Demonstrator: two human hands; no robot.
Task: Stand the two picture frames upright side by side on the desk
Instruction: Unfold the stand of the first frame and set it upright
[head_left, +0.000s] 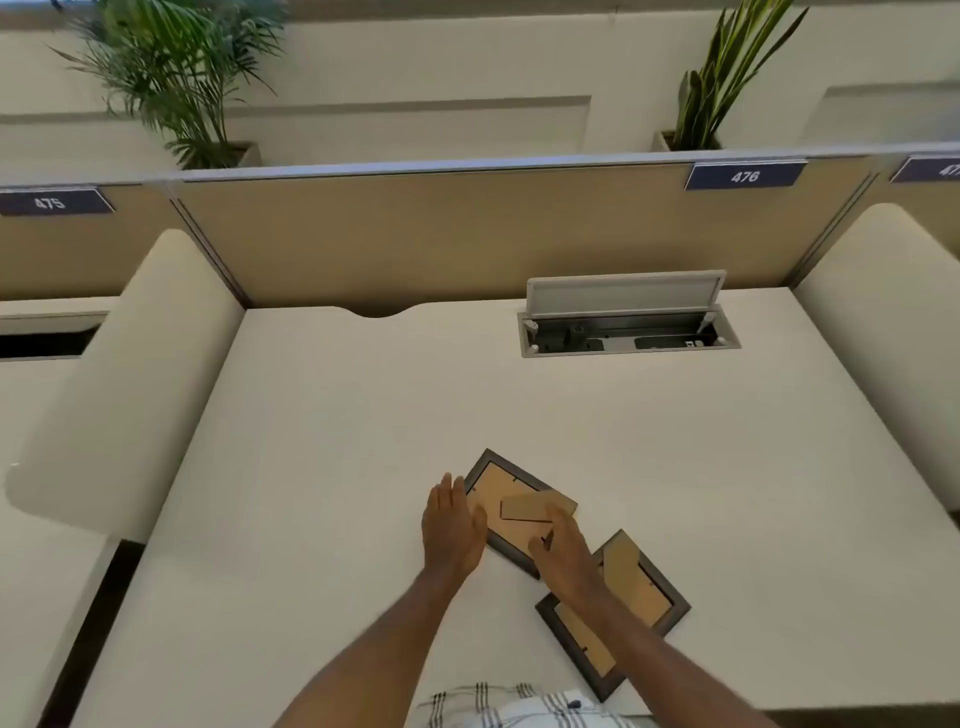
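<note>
The left hand (451, 535) is open, fingers straight and together, its palm edge set against the left side of the far frame (511, 512). The right hand (563, 553) lies over the near right part of that same frame, fingers bent toward the easel leg (537, 506); whether its grip has closed on the leg or only rests there cannot be told. The far frame lies flat and face down on the table (363, 441), brown backing up, turned at a slant, with its leg lifted a little off the backing. The near frame (618, 613) also lies flat and face down, just beside the first on its near right, corners close or touching; the right forearm crosses over its left part. Its own leg (621, 569) sticks up from the backing.

Farther back on the right, well apart from the frames, a cable box (626, 332) is sunk into the table with its lid (623, 293) propped open. Behind it runs a tan partition (415, 239) bearing a sign (745, 175) reading 476. Two plants stand beyond the partition: a palm (171, 78) on the left and a stiff-leaved plant (727, 83) on the right.
</note>
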